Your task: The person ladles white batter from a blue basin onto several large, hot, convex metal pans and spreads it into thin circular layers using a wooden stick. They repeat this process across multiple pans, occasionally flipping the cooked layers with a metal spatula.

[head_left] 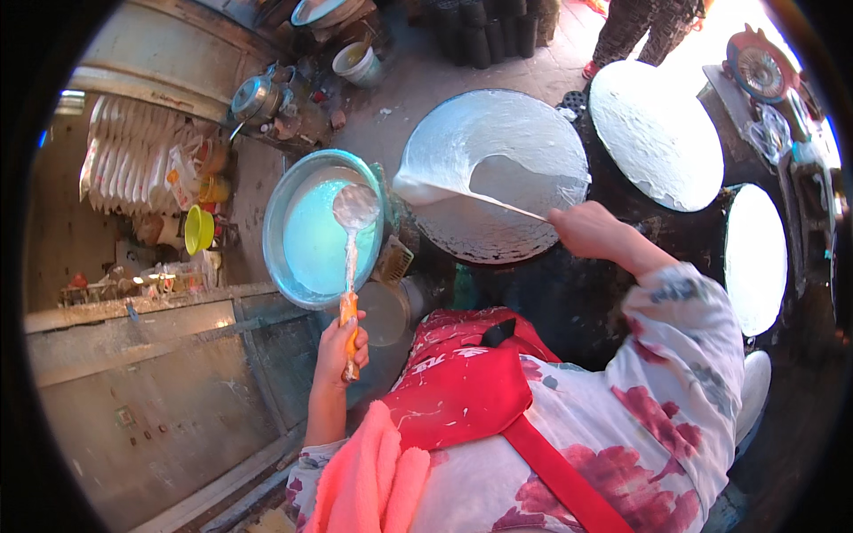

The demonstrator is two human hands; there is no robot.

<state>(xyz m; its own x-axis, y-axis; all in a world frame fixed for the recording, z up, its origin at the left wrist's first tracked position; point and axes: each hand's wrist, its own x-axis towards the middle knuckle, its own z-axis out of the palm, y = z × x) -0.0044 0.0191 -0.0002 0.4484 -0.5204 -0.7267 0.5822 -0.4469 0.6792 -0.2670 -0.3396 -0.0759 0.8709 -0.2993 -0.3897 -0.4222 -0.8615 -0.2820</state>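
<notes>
Nearest: 1 red apron (471,400), worn over a flowered garment, with 1 pink towel (378,471) at its left, presumably kept there for wiping. Left hand (333,348): wrapped round the orange handle of 1 ladle (351,258), its coated bowl raised over the basin, probably so that drips would fall back. Right hand (591,238): closed on the shaft of 1 thin spreader (466,193), angled leftward across the griddle, apparently to sweep its face from the side. Blue-green basin (275,233): 1, holding white liquid (306,233), set left of the griddle, likely for a short reach. Round griddle (511,182): 1, ahead of the body, bearing white batter (462,133) round a thinner grey patch. Edges: the spreader's coated end met the griddle's left rim, where the gap to the basin was narrow; freer room lay above the griddle. Right: 2 further white-coated discs (657,133) (755,258), the nearer-set of them close to the griddle's rim, limiting swing there. Farthest: 1 pale bucket (357,64), dark cylinders (480,31), and 1 other person's patterned trousers (640,35).
</notes>
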